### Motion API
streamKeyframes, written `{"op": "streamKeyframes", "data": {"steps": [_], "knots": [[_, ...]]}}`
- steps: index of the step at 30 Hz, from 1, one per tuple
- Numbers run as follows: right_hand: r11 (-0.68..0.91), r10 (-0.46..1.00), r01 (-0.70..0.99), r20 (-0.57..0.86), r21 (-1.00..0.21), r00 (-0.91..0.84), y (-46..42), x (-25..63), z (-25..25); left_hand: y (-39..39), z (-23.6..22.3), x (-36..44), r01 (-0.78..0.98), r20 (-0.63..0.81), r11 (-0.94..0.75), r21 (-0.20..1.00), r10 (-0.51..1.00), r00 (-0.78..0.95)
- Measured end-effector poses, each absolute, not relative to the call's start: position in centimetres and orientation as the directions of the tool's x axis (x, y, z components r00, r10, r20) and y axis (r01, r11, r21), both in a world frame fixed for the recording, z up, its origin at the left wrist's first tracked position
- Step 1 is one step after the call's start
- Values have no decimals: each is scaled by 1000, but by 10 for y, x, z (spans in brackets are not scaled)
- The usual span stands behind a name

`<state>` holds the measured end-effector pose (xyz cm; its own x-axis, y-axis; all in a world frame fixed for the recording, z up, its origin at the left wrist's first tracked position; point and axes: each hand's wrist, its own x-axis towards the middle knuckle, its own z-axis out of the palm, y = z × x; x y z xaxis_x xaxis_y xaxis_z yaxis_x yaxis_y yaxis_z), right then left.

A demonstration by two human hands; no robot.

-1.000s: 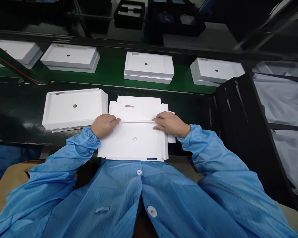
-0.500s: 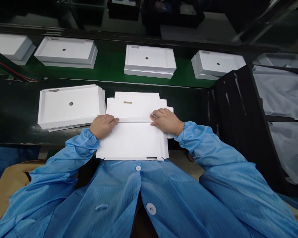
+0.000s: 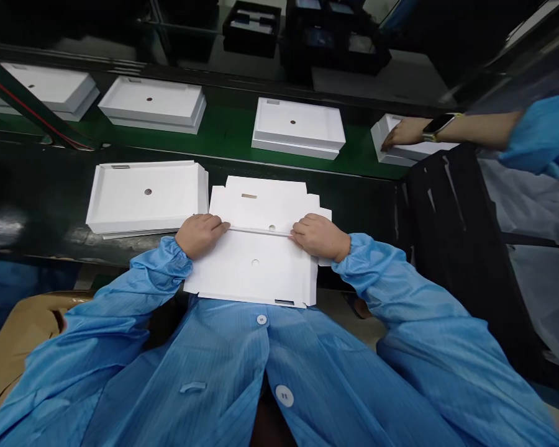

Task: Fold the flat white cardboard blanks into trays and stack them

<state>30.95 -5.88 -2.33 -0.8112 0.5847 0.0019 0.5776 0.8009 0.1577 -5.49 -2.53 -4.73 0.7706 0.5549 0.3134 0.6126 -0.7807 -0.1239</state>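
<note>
A white cardboard box blank lies partly unfolded in front of me, its near edge against my blue coat. A narrow raised fold crosses its middle. My left hand pinches the left end of that fold, thumb and fingers closed. At the fold's right end my right hand grips with curled fingers. A small slot and a round cutout show in the far panel, and a round mark in the near one. Left of the blank sits a stack of shallow white trays, close to my left hand.
Beyond the dark bench, several white boxes stand along a green belt. Another person's hand, with a watch, rests on the rightmost box. To my right is a black bin with translucent bags; a brown carton stands low left.
The fold between my hands now stands up as a narrow ridge, and the round cutout shows behind it. Another person's arm has come in from the right. The view has shifted slightly.
</note>
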Motion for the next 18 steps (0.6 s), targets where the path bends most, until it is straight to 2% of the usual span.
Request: {"op": "streamKeyframes", "data": {"steps": [8,13,18], "knots": [[800,588,564,-84,204,-805,-60,298,12,-16,-34,-66,621,318,-777,-103,566,761],[772,633,635,-118,25,-765,-52,304,16,-12,-29,-71,640,322,-763,-94,585,744],[649,749,751,-71,-123,-659,-48,314,1,-17,-30,-77,663,344,-742,-99,600,722]]}}
